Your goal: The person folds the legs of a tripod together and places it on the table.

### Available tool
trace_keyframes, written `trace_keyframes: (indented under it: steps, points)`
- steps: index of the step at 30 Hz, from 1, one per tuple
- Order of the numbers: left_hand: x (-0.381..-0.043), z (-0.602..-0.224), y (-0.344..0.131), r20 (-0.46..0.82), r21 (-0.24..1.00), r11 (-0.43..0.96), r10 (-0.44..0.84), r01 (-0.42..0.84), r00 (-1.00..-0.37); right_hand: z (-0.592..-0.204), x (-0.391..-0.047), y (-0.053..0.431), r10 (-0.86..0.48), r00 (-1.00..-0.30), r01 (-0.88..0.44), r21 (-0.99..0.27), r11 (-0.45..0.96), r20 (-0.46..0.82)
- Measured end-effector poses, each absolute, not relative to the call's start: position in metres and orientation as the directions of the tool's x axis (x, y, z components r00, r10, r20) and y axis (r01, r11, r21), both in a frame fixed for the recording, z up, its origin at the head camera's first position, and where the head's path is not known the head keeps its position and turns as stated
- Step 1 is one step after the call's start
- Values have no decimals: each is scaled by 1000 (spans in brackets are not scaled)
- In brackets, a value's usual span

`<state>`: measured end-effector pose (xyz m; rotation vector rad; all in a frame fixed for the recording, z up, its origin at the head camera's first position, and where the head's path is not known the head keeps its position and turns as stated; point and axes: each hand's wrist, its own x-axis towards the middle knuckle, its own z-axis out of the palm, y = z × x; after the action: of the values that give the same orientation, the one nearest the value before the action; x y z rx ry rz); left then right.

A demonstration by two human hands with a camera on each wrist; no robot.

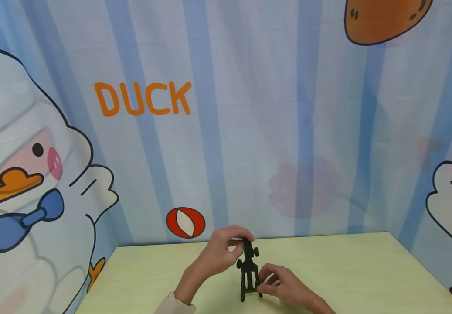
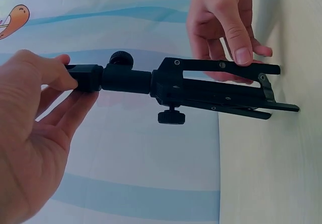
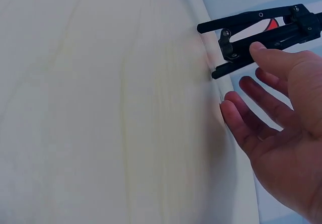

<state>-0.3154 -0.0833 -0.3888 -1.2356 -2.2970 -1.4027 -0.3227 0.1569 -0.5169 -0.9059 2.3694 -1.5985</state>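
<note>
A small black tripod stands upright on the table, its legs folded nearly together and their feet low at the tabletop. My left hand pinches its top end between thumb and fingers, as the left wrist view shows at the dark head. Two round knobs stick out from the tripod's column, among them a ridged knob. Low beside the legs is my right hand, its thumb at one leg. The other fingers of that hand are spread and loosely bent, in the right wrist view apart from the tripod.
The pale yellow table runs back to a hanging curtain with blue stripes and printed ducks. The tripod stands around the middle of the table, some way in front of the curtain.
</note>
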Motion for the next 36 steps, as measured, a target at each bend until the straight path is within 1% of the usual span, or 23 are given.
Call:
trace_keyframes:
  steps: [4,11,23,32,36]
  points:
    - [-315,-390,-84,522,658,220,556,720,-647,-518,-324,155,-591,-778,-423,-873,243,212]
    - [-313,-393,-83,538,607,309,518,732,-665,-519,-322,155,-613,-761,-415,-886,206,214]
    - [-314,-392,-81,551,607,284,523,742,-650,-519,-321,152,-629,-738,-448,-874,187,243]
    - [-315,-394,-80,529,645,255,531,721,-661,-518,-321,153,-619,-759,-396,-897,196,200]
    - [-317,-395,-81,525,670,226,529,707,-667,-516,-322,157,-561,-803,-388,-892,231,204]
